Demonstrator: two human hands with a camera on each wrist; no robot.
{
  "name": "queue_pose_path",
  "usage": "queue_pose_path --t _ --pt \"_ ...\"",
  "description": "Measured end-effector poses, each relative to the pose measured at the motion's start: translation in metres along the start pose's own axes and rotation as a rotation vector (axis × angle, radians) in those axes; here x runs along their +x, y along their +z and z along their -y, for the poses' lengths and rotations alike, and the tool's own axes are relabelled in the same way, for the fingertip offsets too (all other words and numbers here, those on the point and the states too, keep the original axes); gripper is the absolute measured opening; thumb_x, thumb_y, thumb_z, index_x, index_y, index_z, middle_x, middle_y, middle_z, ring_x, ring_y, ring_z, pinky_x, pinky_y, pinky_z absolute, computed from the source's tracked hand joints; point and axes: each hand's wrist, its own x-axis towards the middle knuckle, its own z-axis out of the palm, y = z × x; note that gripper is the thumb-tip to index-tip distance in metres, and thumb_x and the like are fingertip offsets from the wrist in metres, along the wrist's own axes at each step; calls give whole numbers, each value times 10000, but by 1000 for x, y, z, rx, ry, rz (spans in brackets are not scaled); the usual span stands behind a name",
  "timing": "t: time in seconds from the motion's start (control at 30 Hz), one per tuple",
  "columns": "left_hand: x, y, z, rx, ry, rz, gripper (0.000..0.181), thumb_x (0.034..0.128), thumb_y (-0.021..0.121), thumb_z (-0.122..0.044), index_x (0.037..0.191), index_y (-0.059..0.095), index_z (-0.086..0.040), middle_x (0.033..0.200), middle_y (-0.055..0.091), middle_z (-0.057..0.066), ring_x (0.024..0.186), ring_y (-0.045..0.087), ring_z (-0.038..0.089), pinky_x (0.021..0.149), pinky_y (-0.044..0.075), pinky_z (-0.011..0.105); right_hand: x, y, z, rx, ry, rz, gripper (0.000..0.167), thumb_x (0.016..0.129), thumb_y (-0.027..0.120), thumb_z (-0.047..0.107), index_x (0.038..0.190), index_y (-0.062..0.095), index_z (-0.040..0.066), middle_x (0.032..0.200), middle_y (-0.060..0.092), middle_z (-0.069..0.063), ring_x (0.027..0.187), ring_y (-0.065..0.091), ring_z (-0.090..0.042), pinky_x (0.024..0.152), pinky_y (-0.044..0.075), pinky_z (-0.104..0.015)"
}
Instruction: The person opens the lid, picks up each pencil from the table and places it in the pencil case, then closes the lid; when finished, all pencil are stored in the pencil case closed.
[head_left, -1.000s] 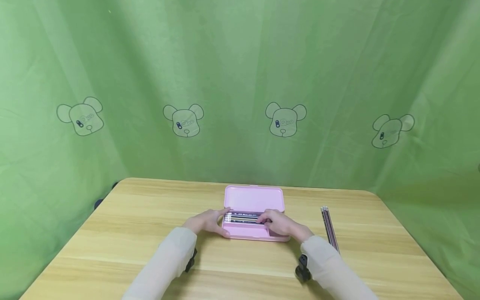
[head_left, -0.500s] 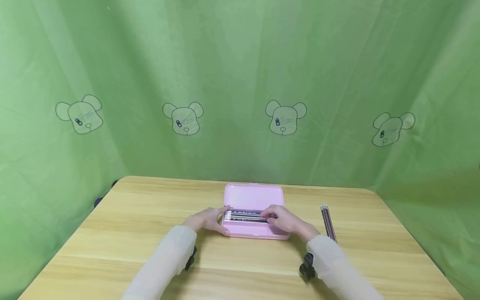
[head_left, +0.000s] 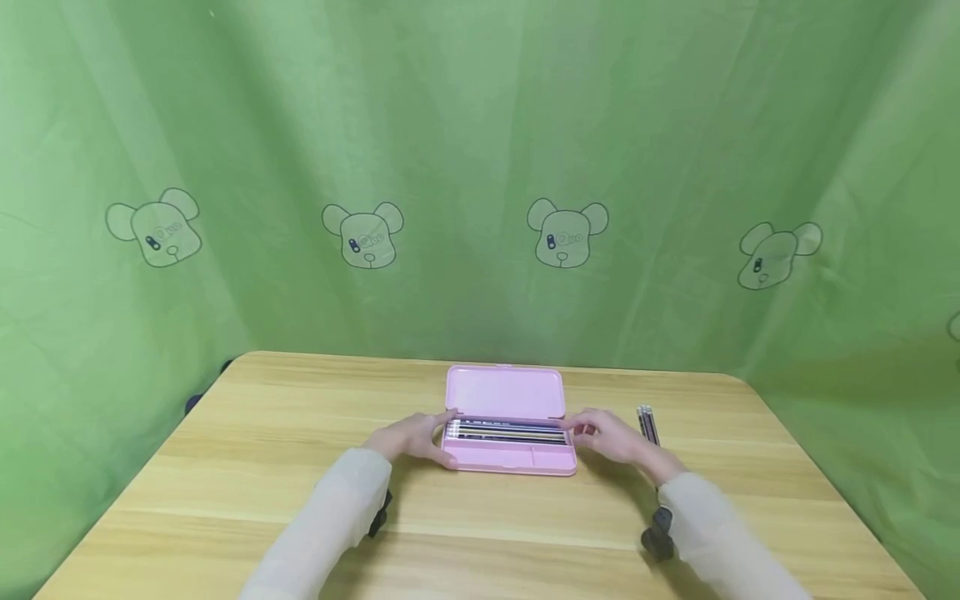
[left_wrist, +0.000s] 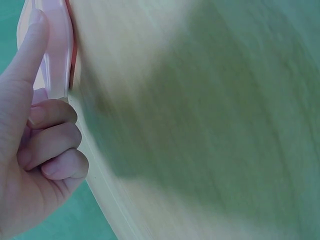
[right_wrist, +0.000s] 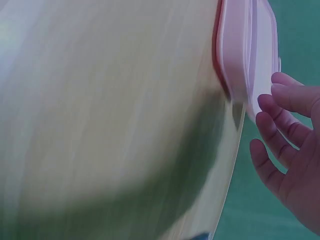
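Note:
A pink pencil case (head_left: 483, 457) lies on the table with its lid (head_left: 504, 392) folded back. Several pencils (head_left: 502, 431) lie side by side in its long rear compartment, white ends to the left. My left hand (head_left: 408, 435) holds the case's left end between thumb and forefinger; the left wrist view shows the other fingers curled in beside the case (left_wrist: 59, 55). At the right end, my right hand (head_left: 615, 437) has its fingertips by the rim. The right wrist view shows those fingers loosely bent, holding nothing, beside the case (right_wrist: 234, 50).
More pencils (head_left: 648, 425) lie bundled on the wooden table (head_left: 495, 533) to the right, partly hidden behind the right forearm. A green curtain (head_left: 465, 300) with bear-face outlines hangs behind the table's far edge.
My right hand has moved right, from over the pencils inside the case to its right end, uncovering the pencils' right part. The left hand has stayed at the left end.

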Motion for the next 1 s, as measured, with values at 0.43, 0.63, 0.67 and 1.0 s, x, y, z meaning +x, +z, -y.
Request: queue_pose_path --t 0.43,0.63,0.67,1.0 --pt "-3 -1 -4 4 5 3 954 690 755 -433 1448 254 -143 1397 376 215 1264 387 356 1056 316 459 -51 -26 -35 -7 43 -51 257 832 578 -14 1067 583 -116 817 577 -69 720 489 -61 609 458 -212" --pt "-2 -1 -3 2 8 0 957 692 753 -433 1448 250 -132 1394 377 221 1261 390 357 1053 319 463 -72 -39 -52 -9 141 -76 286 821 608 20 1065 563 -121 822 560 -55 756 528 -122 644 476 -236" --pt "-2 -1 -3 7 5 -1 958 691 753 -438 1448 251 -131 1392 378 223 1260 391 358 1051 322 464 -75 -41 -54 2 169 -71 295 817 612 24 1065 554 -125 825 562 -70 761 534 -151 641 482 -254" --pt "-1 -3 -4 22 -1 2 956 686 755 -444 1445 262 -135 1387 386 224 1257 395 354 1049 327 459 -95 -49 -62 79 355 2 521 830 612 82 1177 369 -222 789 532 -97 649 491 -160 600 443 -253"
